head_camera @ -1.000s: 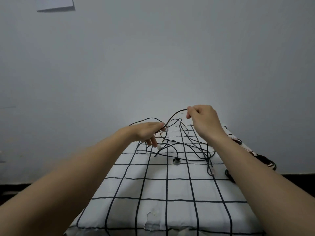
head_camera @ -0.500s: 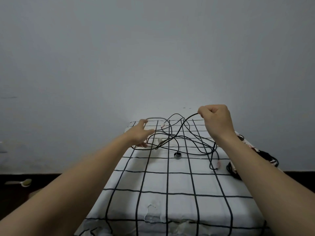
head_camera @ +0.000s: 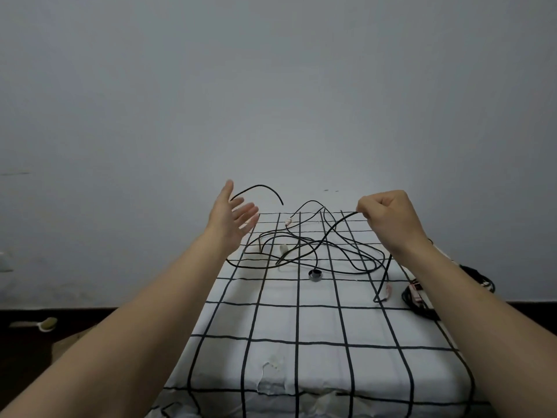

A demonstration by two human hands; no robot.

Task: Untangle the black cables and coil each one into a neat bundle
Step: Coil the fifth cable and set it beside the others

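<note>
Tangle of thin black cables [head_camera: 304, 251] lies on far half of table covered w/ white cloth with black grid lines [head_camera: 316, 327], roughly centre, loops crossing each other and spreading left to right. Right hand [head_camera: 388, 220] is raised above far right part of table, fingers clenched, thumb and forefinger pinching one black cable strand [head_camera: 340, 224] that slopes down and left from the pinch into the tangle. Left hand [head_camera: 232, 215] is up over far left corner, fingers straight and spread, palm facing right, gripping nothing. A loose black cable end [head_camera: 260, 186] arcs in the air from just beside those fingertips over to the right; can't tell if it touches them. Small black round disc [head_camera: 315, 274] sits on cloth just near side of the tangle. Small white plug [head_camera: 283, 248] lies inside the tangle, left of centre. A pale pinkish connector [head_camera: 388, 289] rests on cloth near right edge at the end of a strand. Second heap of black cables [head_camera: 417, 309] sits at right table edge, partly hidden by right forearm. Plain grey wall [head_camera: 271, 101] fills the bkgd.
</note>
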